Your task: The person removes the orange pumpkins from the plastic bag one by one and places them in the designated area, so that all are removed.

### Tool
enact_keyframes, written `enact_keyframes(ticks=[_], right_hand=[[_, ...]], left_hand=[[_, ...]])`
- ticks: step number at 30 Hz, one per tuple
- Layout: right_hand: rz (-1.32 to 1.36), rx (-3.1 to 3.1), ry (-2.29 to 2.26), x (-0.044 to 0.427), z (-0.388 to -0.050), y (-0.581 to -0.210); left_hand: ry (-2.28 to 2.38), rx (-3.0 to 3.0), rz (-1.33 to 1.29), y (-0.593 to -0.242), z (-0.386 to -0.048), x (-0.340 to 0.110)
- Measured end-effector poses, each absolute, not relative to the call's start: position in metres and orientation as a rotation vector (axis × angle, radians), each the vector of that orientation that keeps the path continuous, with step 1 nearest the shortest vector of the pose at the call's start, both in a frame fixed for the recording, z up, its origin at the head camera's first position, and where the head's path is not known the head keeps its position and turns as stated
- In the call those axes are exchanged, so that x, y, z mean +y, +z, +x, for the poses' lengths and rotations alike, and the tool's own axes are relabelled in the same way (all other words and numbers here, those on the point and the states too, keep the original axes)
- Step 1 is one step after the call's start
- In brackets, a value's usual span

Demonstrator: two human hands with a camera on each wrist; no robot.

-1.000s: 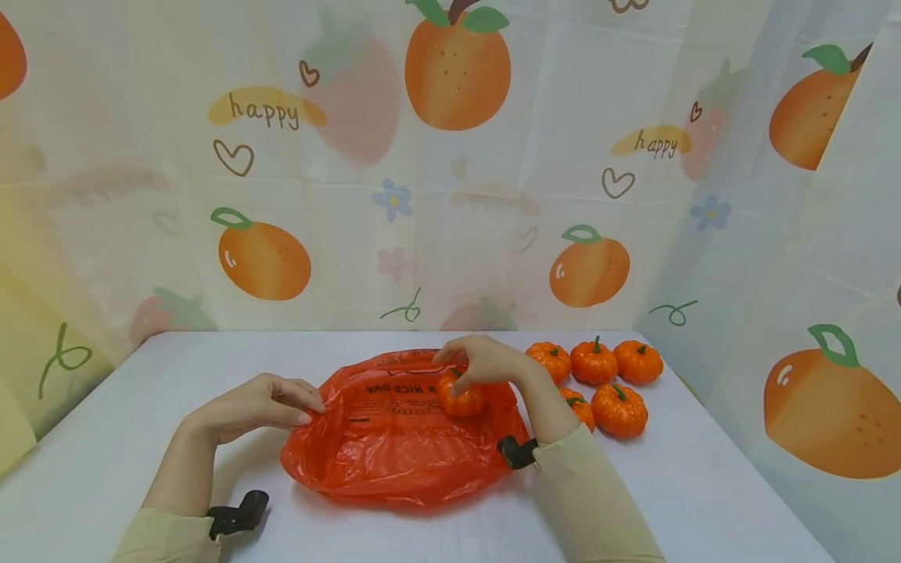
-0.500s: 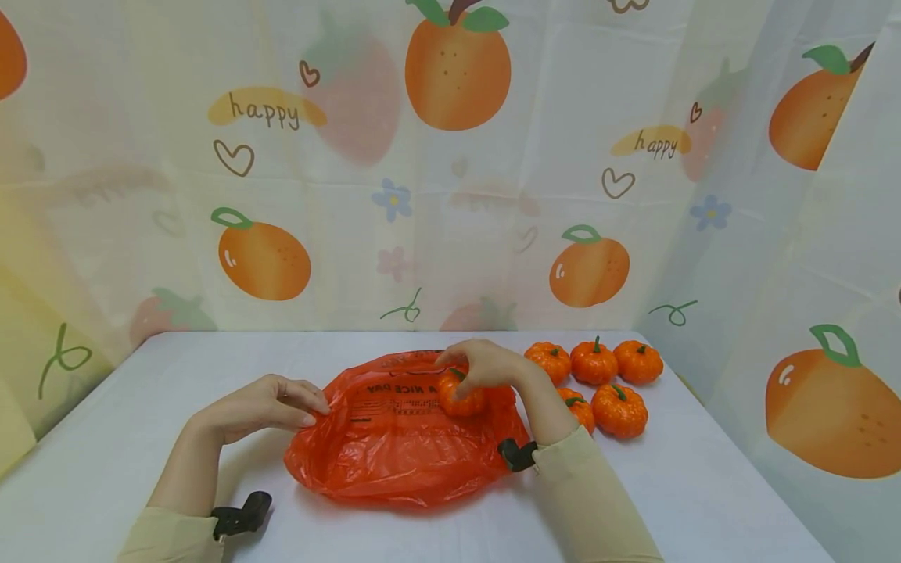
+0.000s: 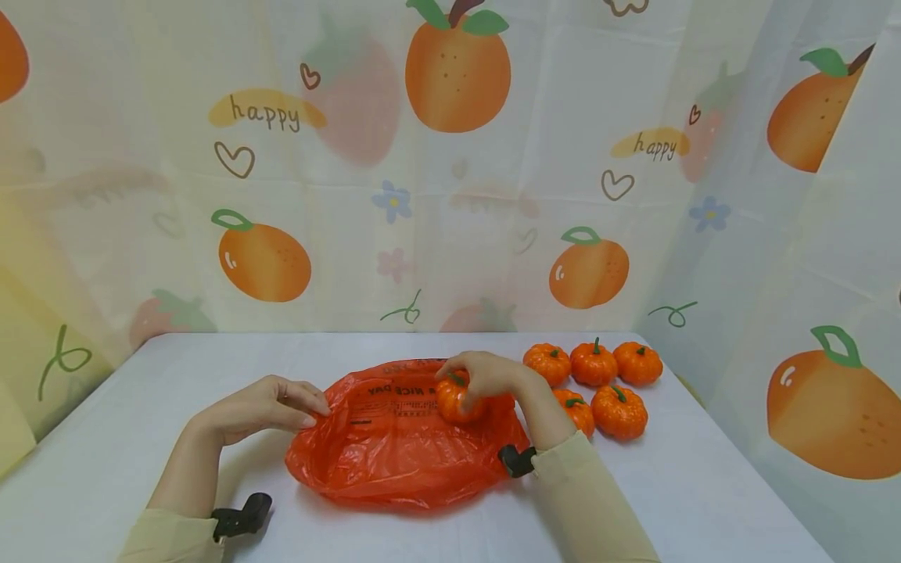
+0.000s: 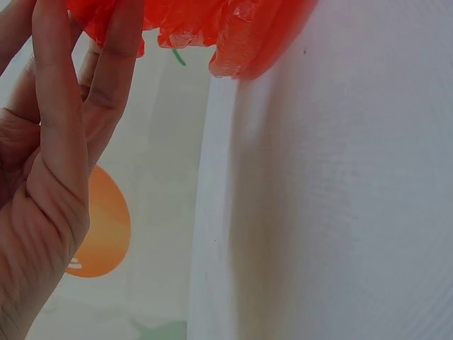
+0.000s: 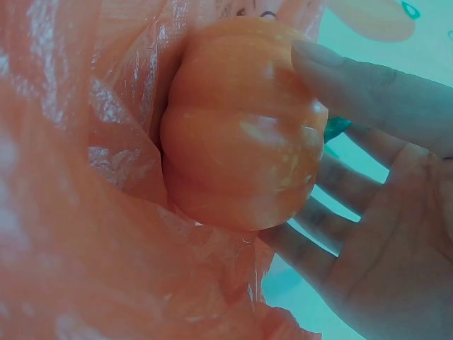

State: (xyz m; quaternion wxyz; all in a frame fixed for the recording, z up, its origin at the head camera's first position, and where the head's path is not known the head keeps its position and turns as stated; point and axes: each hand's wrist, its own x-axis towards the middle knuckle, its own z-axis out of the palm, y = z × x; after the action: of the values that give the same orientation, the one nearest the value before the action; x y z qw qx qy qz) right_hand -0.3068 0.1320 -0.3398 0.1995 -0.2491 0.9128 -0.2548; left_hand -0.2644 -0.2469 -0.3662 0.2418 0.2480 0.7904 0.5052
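Observation:
A red plastic bag (image 3: 394, 461) with dark printing lies on the table, its mouth spread toward me. My left hand (image 3: 263, 408) pinches the left edge of that mouth between thumb and fingers. Inside the bag's right part, my right hand (image 3: 489, 375) grips a small orange pumpkin (image 3: 454, 403) with a green stem. The right wrist view shows the thumb on one side of the pumpkin (image 5: 244, 127) and fingers on the other, with red film close beside it. In the left wrist view, the fingertips of the left hand (image 4: 60, 134) meet the bag (image 4: 262, 35).
Several more small orange pumpkins stand in two rows right of the bag, among them a front one (image 3: 619, 412) and a back one (image 3: 637, 363). The white table (image 3: 373, 536) reaches back to a curtain (image 3: 457, 211) printed with fruit.
My right hand has sunk slightly with the pumpkin, and the far rim of the bag sits a little lower. My left hand has shifted slightly right, still pinching the bag's edge.

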Motion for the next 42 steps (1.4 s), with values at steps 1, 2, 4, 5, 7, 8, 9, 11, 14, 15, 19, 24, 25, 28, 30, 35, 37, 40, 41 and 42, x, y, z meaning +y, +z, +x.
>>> enact_keyframes(ticks=[1,2,4,5,7,8,9,11,14,15,19,24,25,28,30,35,37,40,41,42], right_hand=[[-0.693,2.550,-0.710,0.132,-0.307,-0.340],[-0.692,2.549,-0.705,0.132,-0.307,-0.340],[-0.692,2.545,-0.700,0.131,-0.307,-0.341],[-0.688,2.543,-0.699,0.131,-0.306,-0.340],[-0.683,2.538,-0.697,0.131,-0.306,-0.340],[-0.683,2.538,-0.694,0.131,-0.306,-0.340],[-0.685,2.536,-0.691,0.130,-0.306,-0.340],[-0.693,2.537,-0.684,0.130,-0.305,-0.340],[-0.714,2.547,-0.668,0.131,-0.304,-0.339],[-0.717,2.550,-0.666,0.131,-0.304,-0.339],[-0.729,2.564,-0.664,0.133,-0.303,-0.339],[-0.765,2.574,-0.667,0.135,-0.301,-0.336],[-0.777,2.576,-0.665,0.136,-0.301,-0.335],[-0.819,2.586,-0.659,0.136,-0.302,-0.333],[-0.846,2.592,-0.654,0.137,-0.302,-0.332],[-0.892,2.621,-0.665,0.138,-0.300,-0.327],[-0.906,2.635,-0.680,0.139,-0.299,-0.325],[-0.924,2.650,-0.703,0.139,-0.297,-0.322],[-0.933,2.656,-0.712,0.139,-0.297,-0.321],[-0.940,2.660,-0.719,0.139,-0.297,-0.320]], left_hand=[[1.382,2.162,0.681,-0.366,-0.265,-0.247],[1.382,2.162,0.684,-0.366,-0.265,-0.247],[1.380,2.164,0.690,-0.367,-0.265,-0.247],[1.380,2.165,0.691,-0.367,-0.265,-0.247],[1.380,2.166,0.690,-0.367,-0.265,-0.247],[1.381,2.166,0.688,-0.367,-0.265,-0.247],[1.381,2.165,0.686,-0.367,-0.265,-0.247],[1.381,2.166,0.683,-0.367,-0.265,-0.247],[1.378,2.169,0.679,-0.367,-0.265,-0.247],[1.376,2.171,0.679,-0.367,-0.265,-0.247],[1.375,2.170,0.677,-0.367,-0.264,-0.246],[1.379,2.162,0.669,-0.367,-0.265,-0.247],[1.379,2.160,0.664,-0.367,-0.265,-0.247],[1.376,2.159,0.675,-0.368,-0.267,-0.248],[1.376,2.157,0.676,-0.369,-0.267,-0.248],[1.359,2.172,0.657,-0.371,-0.269,-0.248],[1.354,2.179,0.648,-0.370,-0.269,-0.248],[1.351,2.183,0.669,-0.370,-0.269,-0.248],[1.352,2.183,0.668,-0.369,-0.268,-0.248],[1.353,2.182,0.675,-0.369,-0.268,-0.248]])
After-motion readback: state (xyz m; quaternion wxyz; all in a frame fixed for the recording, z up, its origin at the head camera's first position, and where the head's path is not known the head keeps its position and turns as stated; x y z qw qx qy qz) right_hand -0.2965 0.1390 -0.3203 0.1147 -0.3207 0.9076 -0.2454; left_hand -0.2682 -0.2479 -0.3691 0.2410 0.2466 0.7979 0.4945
